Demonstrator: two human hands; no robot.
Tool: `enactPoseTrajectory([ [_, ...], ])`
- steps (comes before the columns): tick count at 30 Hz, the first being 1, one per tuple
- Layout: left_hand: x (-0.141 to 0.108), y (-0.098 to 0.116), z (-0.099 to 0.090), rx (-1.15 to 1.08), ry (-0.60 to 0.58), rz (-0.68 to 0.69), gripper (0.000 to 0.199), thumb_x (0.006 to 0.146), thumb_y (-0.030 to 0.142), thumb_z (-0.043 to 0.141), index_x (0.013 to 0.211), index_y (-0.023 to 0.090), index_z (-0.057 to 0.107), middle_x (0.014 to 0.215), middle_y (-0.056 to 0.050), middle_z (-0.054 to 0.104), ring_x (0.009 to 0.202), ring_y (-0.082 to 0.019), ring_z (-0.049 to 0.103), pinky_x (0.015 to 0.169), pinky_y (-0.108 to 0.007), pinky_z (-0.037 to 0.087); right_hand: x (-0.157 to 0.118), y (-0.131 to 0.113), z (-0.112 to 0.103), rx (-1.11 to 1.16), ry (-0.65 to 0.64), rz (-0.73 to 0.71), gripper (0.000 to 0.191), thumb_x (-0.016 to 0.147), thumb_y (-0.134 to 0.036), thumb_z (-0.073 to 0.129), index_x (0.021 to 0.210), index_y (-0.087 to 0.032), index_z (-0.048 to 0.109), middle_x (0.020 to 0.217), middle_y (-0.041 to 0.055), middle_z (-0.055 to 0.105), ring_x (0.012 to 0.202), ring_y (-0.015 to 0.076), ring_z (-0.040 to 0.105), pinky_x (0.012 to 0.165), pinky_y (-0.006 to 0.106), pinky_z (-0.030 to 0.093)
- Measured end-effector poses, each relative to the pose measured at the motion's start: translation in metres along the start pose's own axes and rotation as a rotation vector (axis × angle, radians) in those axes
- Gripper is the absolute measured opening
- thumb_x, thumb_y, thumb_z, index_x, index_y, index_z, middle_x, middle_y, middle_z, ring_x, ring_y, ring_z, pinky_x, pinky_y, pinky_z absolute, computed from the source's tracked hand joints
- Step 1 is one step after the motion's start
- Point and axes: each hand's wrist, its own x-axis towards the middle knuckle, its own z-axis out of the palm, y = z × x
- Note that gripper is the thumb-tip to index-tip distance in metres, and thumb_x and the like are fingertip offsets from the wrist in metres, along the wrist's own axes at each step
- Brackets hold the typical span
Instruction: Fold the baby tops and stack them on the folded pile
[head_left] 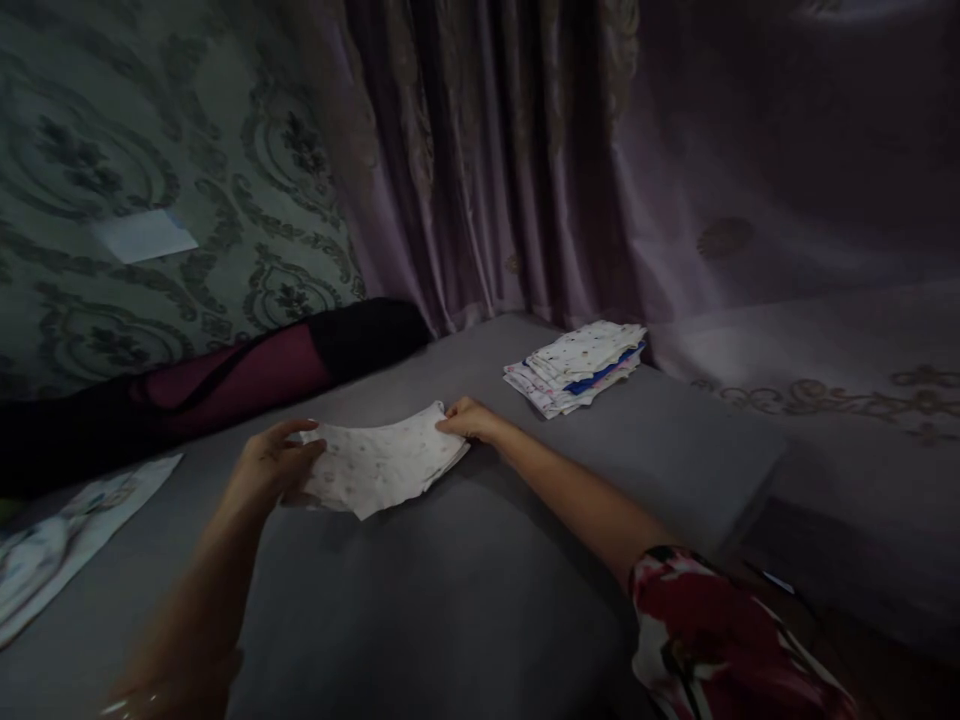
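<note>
Between my two hands hangs a small white folded garment (382, 458) with a faint print; its exact kind I cannot make out. My left hand (279, 462) pinches its left end, thumb over the near face. At the upper right corner my right hand (471, 420) grips the cloth between thumb and fingers. The lower edge of the garment sags a little and shows more than one layer. To the right of it, apart from my hands, lies a stack of folded clothes (585, 358), mostly white printed ones with a blue layer among them.
Everything lies on a grey padded surface (450, 620). A long black and maroon bag (255, 370) runs along the patterned wall. At the left edge lies a white printed cloth (67, 540). Purple curtains (480, 200) hang behind, and a pale curtain (787, 330) borders the right side.
</note>
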Motion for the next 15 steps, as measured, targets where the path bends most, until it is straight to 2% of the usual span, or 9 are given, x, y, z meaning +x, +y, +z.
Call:
enactPoseTrajectory([
  [2,-0.003,0.018,0.009,-0.117,-0.105,0.033,0.024,0.065,0.027,0.067,0.089,0.025,0.069,0.060,0.004,0.063,0.056,-0.015,0.059,0.049,-0.022,0.046,-0.005,0.006,-0.026,0.029,0.033,-0.008,0.013,0.072,-0.027,0.069,0.075,-0.015,0.069,0.056,-0.0046,0.055,0.052,0.0071,0.047,0.048,0.017,0.033],
  [6,-0.003,0.055,0.042,-0.243,-0.164,0.206,0.018,0.062,0.022,0.070,0.080,0.019,0.072,0.065,0.001,0.066,0.061,-0.014,0.059,0.056,-0.022,0.046,-0.020,0.016,-0.096,0.054,0.095,-0.005,0.012,0.075,-0.021,0.066,0.079,-0.011,0.070,0.059,-0.0021,0.058,0.053,0.0072,0.048,0.048,0.017,0.034],
  [9,-0.001,0.088,0.078,-0.333,-0.208,0.298,0.023,0.063,0.021,0.070,0.084,0.014,0.074,0.071,-0.002,0.069,0.065,-0.015,0.061,0.061,-0.023,0.046,-0.031,0.022,-0.153,0.015,0.163,0.033,0.010,0.071,-0.012,0.064,0.079,-0.011,0.070,0.062,-0.0003,0.061,0.055,0.0085,0.052,0.048,0.016,0.036],
  [15,-0.010,0.162,0.168,-0.533,-0.296,0.437,0.031,0.065,0.021,0.067,0.092,0.009,0.074,0.072,-0.003,0.067,0.066,-0.014,0.060,0.064,-0.024,0.046,-0.035,0.034,-0.255,-0.263,0.391,0.192,0.024,0.074,-0.010,0.059,0.094,-0.011,0.072,0.076,0.0046,0.069,0.064,0.0135,0.062,0.057,0.020,0.046],
])
